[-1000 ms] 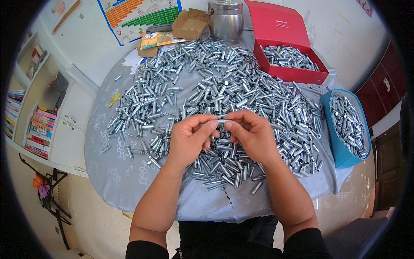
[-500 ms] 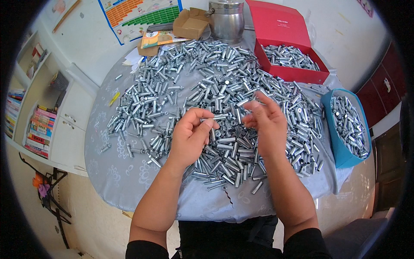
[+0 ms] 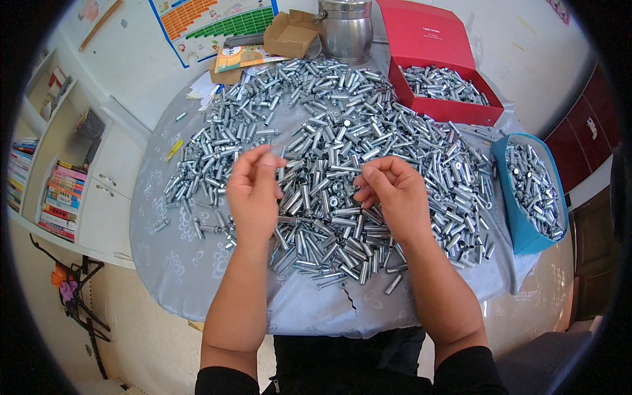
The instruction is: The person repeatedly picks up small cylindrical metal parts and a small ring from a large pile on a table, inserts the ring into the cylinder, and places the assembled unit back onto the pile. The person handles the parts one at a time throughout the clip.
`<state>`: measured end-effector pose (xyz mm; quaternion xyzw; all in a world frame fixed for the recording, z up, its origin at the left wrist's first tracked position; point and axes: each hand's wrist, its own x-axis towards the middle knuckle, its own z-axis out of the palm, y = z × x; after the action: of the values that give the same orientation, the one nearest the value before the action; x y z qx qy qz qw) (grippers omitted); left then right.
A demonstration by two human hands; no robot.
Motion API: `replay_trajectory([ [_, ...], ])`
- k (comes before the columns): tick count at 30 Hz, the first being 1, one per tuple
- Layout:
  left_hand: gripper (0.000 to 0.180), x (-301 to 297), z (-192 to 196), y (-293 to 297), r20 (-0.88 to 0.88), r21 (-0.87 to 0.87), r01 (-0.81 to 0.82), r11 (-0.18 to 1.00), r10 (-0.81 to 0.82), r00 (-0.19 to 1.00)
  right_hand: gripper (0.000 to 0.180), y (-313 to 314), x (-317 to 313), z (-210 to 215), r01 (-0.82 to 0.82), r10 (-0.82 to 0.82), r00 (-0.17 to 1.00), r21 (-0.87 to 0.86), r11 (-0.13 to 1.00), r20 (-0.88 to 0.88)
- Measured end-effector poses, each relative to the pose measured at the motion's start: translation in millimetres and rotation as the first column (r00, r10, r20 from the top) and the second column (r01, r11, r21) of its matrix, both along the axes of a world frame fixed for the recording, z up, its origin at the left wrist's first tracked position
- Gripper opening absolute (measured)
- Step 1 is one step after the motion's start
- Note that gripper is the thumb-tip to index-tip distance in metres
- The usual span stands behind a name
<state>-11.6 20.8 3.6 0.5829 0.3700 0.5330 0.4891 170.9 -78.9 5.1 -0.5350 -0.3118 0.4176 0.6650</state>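
Note:
Shiny metal sleeves and bolts lie in a wide heap (image 3: 368, 141) across the table. A slim silvery bolt (image 3: 343, 169) juts to the left from the fingertips of my right hand (image 3: 398, 197), which is closed on it just over the heap. To its left, my left hand (image 3: 254, 194) hovers above the pile's near left part. Its fingers are loosely bent and apart, slightly blurred, and I see nothing held in them.
A red box (image 3: 454, 115) with its lid up and a blue bin (image 3: 526, 243), both holding metal pieces, stand at the right. At the back are a steel pot (image 3: 345, 33) and a small cardboard box (image 3: 289, 36). A yellow cutter (image 3: 174, 150) lies on the grey tablecloth (image 3: 178, 263).
My left hand has moved left, away from the bolt it had between its fingers. My right hand has come down and leftward, closing from open onto a bolt.

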Motion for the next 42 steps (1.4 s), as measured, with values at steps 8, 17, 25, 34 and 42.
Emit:
replay_trajectory([
  [8, 0.018, -18.5, -5.0, 14.8, -0.556, 0.198, -0.038, 0.98, 0.144, 0.818, 0.026, 7.1, 3.6, -4.1, 0.382, -0.34, 0.922, 0.288, 0.878, -0.187],
  [17, 0.032, -17.3, -11.9, 15.3, -0.735, 0.34, 0.247, 0.907, 0.092, 0.672, 0.025, 3.2, 4.4, -9.0, 0.202, -0.192, 0.979, 0.157, 0.967, -0.074],
  [25, 0.023, -5.1, -11.7, 6.6, -0.351, 0.187, 0.164, 0.969, -0.09, 0.932, 0.018, 0.4, -0.2, -1.9, 0.192, -0.191, 0.981, 0.121, 0.974, -0.019],
  [34, 0.017, 17.8, -9.0, -19.5, 0.177, -0.06, 0.469, 0.881, -0.453, 0.874, 0.021, -5.2, -7.7, 0.9, -0.164, 0.167, 0.971, -0.032, 0.986, 0.17],
  [42, 0.017, 14.5, -9.0, -17.4, 0.114, -0.13, 0.45, 0.883, -0.438, 0.892, 0.016, -2.0, -6.3, -5.7, -0.097, 0.085, 0.991, 0.116, 0.989, 0.107],
])
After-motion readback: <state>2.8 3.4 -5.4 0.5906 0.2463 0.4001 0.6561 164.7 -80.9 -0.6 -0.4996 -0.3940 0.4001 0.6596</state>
